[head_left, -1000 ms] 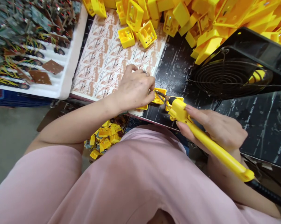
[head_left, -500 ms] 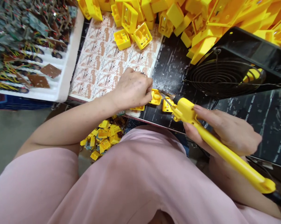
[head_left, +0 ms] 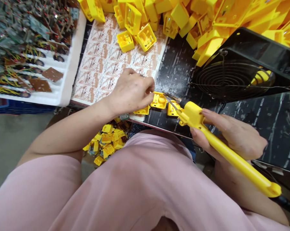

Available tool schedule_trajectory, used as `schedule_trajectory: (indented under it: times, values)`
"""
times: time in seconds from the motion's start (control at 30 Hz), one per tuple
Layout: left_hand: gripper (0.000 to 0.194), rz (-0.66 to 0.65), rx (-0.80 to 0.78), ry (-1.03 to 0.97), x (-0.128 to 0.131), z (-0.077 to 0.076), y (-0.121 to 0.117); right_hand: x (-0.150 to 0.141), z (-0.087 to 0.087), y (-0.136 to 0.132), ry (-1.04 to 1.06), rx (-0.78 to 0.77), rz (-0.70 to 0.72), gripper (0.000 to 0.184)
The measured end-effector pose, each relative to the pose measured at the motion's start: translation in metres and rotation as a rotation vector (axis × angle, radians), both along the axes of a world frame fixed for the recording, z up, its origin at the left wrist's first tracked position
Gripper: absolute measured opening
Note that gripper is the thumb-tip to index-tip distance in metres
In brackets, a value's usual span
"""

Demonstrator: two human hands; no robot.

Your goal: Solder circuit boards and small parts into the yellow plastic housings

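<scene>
In my right hand [head_left: 234, 134] is a yellow soldering iron [head_left: 222, 141], its dark-collared metal tip pointing left over the table. Below that tip sits a small open yellow plastic case [head_left: 174, 108]. A second yellow case [head_left: 158, 100], with small metal parts inside, lies between the tip and my left hand [head_left: 134, 91]. The fingers of my left hand are curled together beside this case; what they hold, if anything, is hidden. Partly under that hand is a third yellow case [head_left: 142, 111].
A white foam tray [head_left: 65, 80] of circuit boards and wires stands left. Yellow cases [head_left: 147, 12] are heaped at the back, beside a black fan [head_left: 231, 73]. A printed sheet [head_left: 97, 64] covers part of the black table. More yellow cases [head_left: 108, 141] lie below its edge.
My left hand has shifted slightly left, away from the middle case, showing more of it. My right hand and the soldering iron have hardly moved.
</scene>
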State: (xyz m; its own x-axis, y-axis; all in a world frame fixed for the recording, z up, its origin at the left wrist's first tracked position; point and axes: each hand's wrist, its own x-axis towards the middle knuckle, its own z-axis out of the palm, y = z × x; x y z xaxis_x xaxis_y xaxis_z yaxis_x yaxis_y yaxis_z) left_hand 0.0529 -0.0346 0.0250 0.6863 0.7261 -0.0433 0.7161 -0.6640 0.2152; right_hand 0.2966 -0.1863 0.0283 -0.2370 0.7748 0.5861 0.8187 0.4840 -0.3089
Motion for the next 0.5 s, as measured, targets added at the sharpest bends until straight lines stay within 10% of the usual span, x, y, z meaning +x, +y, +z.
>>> schedule_trajectory:
  times: [0.5]
  values:
    - [0.028,0.083,-0.127,-0.23,-0.014,-0.014,-0.006,0.005,-0.019,-0.013,0.163,-0.06,-0.089,0.068]
